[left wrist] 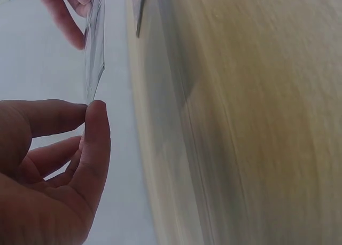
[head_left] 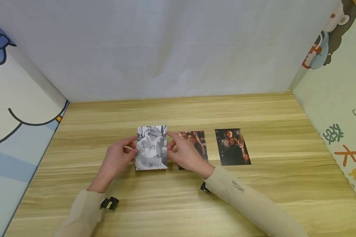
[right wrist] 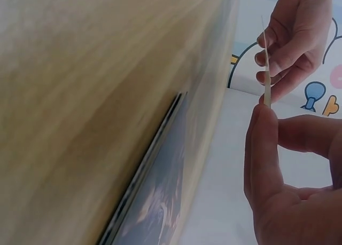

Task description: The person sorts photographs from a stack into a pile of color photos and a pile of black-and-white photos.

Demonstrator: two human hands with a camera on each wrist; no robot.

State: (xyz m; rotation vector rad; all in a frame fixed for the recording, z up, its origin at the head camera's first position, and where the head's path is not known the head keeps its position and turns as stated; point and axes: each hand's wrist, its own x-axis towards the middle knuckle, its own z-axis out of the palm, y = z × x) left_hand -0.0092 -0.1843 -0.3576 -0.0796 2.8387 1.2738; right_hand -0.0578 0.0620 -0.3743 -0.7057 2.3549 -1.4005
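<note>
Middle photo (head_left: 198, 141): partly covered by right hand (head_left: 185, 153). Held photo (head_left: 151, 148): edge-on in right wrist view, print hidden. Sleeve lettering (head_left: 238, 186): too small to read surely. Left sleeve (head_left: 83, 210), right sleeve (head_left: 255, 204): cut off by head view's lower edge.

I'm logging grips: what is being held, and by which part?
A black-and-white photo, pinched at its left edge by the left hand, right edge by the right hand.
</note>
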